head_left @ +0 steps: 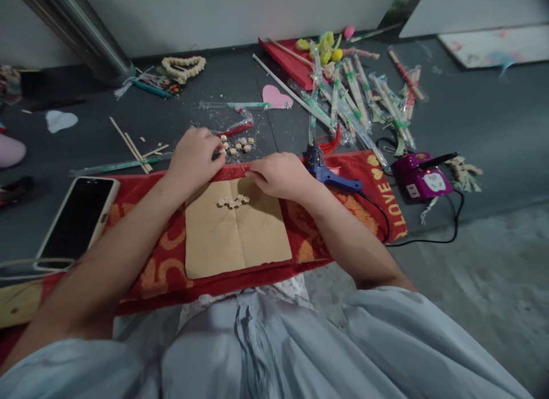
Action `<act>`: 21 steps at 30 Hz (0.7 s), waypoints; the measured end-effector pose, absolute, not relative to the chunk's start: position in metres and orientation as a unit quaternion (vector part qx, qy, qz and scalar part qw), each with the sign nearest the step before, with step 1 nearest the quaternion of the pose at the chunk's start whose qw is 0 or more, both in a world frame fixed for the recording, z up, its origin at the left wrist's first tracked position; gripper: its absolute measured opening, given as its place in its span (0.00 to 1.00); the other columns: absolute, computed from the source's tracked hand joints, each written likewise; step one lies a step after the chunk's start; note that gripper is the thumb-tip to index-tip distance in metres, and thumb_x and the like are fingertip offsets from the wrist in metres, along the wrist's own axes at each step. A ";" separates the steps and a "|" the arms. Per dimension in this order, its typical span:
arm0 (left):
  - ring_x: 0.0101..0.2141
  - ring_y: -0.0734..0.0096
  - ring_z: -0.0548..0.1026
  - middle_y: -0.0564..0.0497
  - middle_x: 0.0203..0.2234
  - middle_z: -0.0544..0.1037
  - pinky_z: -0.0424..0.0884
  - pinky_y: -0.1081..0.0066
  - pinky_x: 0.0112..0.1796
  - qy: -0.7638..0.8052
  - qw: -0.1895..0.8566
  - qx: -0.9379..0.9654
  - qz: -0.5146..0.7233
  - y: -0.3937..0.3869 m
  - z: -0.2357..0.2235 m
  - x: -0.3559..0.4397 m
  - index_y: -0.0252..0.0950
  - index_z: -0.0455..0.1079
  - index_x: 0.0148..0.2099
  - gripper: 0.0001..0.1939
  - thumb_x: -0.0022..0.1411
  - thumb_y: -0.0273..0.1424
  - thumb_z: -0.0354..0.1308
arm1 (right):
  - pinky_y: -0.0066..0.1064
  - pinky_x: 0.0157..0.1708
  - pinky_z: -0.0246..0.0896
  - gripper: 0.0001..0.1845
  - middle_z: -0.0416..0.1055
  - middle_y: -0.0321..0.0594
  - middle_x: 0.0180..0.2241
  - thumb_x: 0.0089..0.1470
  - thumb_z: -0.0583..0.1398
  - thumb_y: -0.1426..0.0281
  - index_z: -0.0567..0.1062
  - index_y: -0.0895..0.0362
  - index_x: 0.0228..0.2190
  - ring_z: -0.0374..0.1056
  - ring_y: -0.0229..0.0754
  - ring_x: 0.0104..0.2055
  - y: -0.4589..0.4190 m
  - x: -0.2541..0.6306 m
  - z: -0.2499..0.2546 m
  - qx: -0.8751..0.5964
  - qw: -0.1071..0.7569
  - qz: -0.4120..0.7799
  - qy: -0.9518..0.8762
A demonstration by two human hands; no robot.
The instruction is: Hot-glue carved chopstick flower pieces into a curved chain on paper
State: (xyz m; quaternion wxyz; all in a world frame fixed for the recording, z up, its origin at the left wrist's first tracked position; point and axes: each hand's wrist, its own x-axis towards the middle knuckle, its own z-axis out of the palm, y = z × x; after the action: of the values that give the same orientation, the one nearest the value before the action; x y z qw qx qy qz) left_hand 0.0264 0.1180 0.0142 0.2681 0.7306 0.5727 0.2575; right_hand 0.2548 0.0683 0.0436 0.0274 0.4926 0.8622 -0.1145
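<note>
My left hand (198,152) is at the far edge of a tan paper sheet (217,239), fingers curled beside a small pile of pale cut pieces (234,146). Something small and dark shows at its fingertips, too little to name. Just across from it, my right hand (281,173) is closed in a pinch over the sheet's far edge; what it holds, if anything, is hidden. A short zigzag row of joined pale pieces (233,202) lies on the creased paper, below both hands. Right of my right hand stands a blue glue gun (338,178).
Under the paper spreads a red towel (158,273). A phone (77,216) lies at left, a purple power socket (422,176) with cords at right. Wrapped chopsticks (355,96), a pink paper heart (277,97), a pale heart-shaped frame (183,69) and a metal post (86,33) are farther back.
</note>
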 end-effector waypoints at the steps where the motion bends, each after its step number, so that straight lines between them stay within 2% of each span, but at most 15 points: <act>1: 0.56 0.47 0.75 0.46 0.38 0.80 0.67 0.54 0.64 0.579 0.287 0.711 0.276 0.116 0.016 0.028 0.41 0.77 0.33 0.05 0.60 0.30 0.71 | 0.39 0.37 0.45 0.21 0.89 0.55 0.49 0.78 0.53 0.69 0.87 0.58 0.50 0.78 0.51 0.44 0.069 0.255 0.042 0.497 0.013 -0.120 0.859; 4: 0.42 0.58 0.76 0.49 0.33 0.79 0.72 0.62 0.48 0.588 0.369 0.645 0.319 0.107 0.020 0.031 0.40 0.80 0.36 0.07 0.65 0.37 0.71 | 0.38 0.39 0.52 0.19 0.87 0.53 0.48 0.75 0.54 0.70 0.86 0.58 0.50 0.77 0.51 0.45 0.070 0.258 0.034 0.503 -0.074 -0.138 0.850; 6: 0.33 0.66 0.72 0.51 0.28 0.76 0.69 0.66 0.37 0.582 0.451 0.591 0.331 0.100 0.023 0.034 0.39 0.80 0.36 0.10 0.68 0.40 0.70 | 0.36 0.44 0.59 0.18 0.85 0.50 0.47 0.73 0.56 0.71 0.84 0.58 0.54 0.76 0.50 0.46 0.071 0.260 0.027 0.485 -0.148 -0.153 0.848; 8: 0.27 0.72 0.67 0.52 0.26 0.74 0.65 0.70 0.32 0.565 0.534 0.531 0.336 0.092 0.026 0.036 0.38 0.79 0.34 0.11 0.67 0.37 0.71 | 0.35 0.48 0.63 0.19 0.82 0.47 0.46 0.73 0.58 0.71 0.82 0.59 0.58 0.75 0.48 0.46 0.071 0.262 0.020 0.459 -0.207 -0.164 0.848; 11: 0.26 0.77 0.65 0.52 0.27 0.74 0.64 0.74 0.29 0.540 0.607 0.473 0.340 0.082 0.034 0.039 0.36 0.78 0.32 0.11 0.65 0.32 0.74 | 0.34 0.49 0.65 0.20 0.81 0.45 0.45 0.75 0.60 0.67 0.81 0.59 0.62 0.74 0.47 0.45 0.073 0.264 0.012 0.421 -0.258 -0.171 0.853; 17: 0.26 0.79 0.66 0.49 0.29 0.78 0.66 0.78 0.27 0.510 0.673 0.432 0.318 0.069 0.043 0.044 0.34 0.82 0.33 0.10 0.65 0.30 0.77 | 0.35 0.46 0.68 0.22 0.82 0.49 0.49 0.78 0.59 0.60 0.82 0.59 0.62 0.74 0.47 0.45 0.074 0.264 0.009 0.374 -0.296 -0.191 0.858; 21: 0.25 0.80 0.65 0.50 0.29 0.78 0.65 0.79 0.27 0.509 0.671 0.441 0.309 0.065 0.038 0.047 0.34 0.80 0.31 0.13 0.65 0.31 0.77 | 0.33 0.46 0.67 0.19 0.81 0.48 0.48 0.79 0.58 0.63 0.84 0.57 0.59 0.74 0.45 0.45 0.073 0.263 0.009 0.368 -0.294 -0.192 0.861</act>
State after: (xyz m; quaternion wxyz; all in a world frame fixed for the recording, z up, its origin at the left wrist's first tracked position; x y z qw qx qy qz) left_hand 0.0473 0.0645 0.0381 0.6709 0.4414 0.5094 0.3091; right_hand 0.2632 0.0727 0.0091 -0.2942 0.3678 0.8611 -0.1916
